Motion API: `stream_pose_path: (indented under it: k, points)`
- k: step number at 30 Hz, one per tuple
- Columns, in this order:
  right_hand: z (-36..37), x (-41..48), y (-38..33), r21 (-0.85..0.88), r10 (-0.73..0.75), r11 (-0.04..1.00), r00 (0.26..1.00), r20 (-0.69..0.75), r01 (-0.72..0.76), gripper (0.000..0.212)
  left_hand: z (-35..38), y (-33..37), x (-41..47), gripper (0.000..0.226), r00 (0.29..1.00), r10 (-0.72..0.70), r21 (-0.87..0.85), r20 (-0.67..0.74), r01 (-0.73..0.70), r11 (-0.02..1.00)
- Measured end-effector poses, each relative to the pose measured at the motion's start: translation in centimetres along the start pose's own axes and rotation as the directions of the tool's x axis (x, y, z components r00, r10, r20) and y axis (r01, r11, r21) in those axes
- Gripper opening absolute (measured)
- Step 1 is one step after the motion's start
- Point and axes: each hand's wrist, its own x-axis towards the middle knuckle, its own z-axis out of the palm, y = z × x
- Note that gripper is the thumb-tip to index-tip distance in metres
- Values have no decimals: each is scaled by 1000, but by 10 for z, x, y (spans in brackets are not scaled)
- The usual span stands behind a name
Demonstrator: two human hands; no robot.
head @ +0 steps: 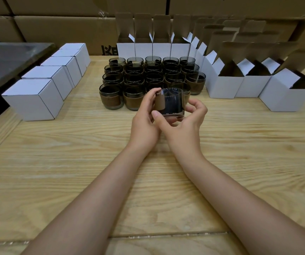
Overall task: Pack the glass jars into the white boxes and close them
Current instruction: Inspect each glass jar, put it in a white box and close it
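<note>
A dark glass jar with a brown label is held just above the wooden table, in front of the jar cluster. My left hand grips its left side, fingers curled over the rim. My right hand cups it from below and the right, thumb across the base. Behind it stand several more dark glass jars in rows. Open white boxes with raised flaps stand to the right and along the back. Closed white boxes form a row on the left.
Stacked brown cartons form a wall behind the table. A dark grey surface lies at the far left beyond the closed boxes. Bare wood stretches between me and the jars.
</note>
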Motion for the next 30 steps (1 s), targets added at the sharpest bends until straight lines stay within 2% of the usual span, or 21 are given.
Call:
stream_pose_path:
  k: [3,7,15,19,24,28,30]
  points:
    - [-2,1,2,-51,-38,998,999,-22,36,73,1,0,0,70,1000,-6,-6,-12,6,1000]
    - [-3,5,5,-51,-13,999,1000,-6,13,64,1,0,-2,75,1000,0,16,-20,1,1000]
    - [-3,9,6,58,76,996,997,-32,-74,47,-1,-1,-1,100,998,-52,7,34,52,999]
    - [-4,10,8,105,111,988,994,-2,-110,41,0,0,-1,95,998,-57,3,27,57,998]
    - [-3,10,8,149,204,967,978,44,-209,30,-1,1,-1,76,999,-29,31,24,28,999]
    - [-1,8,4,160,196,966,979,59,-203,33,-1,2,-2,76,1000,-19,8,12,19,1000]
    - [-2,7,3,160,154,974,986,60,-162,43,-2,2,-2,76,1000,-3,16,7,3,1000]
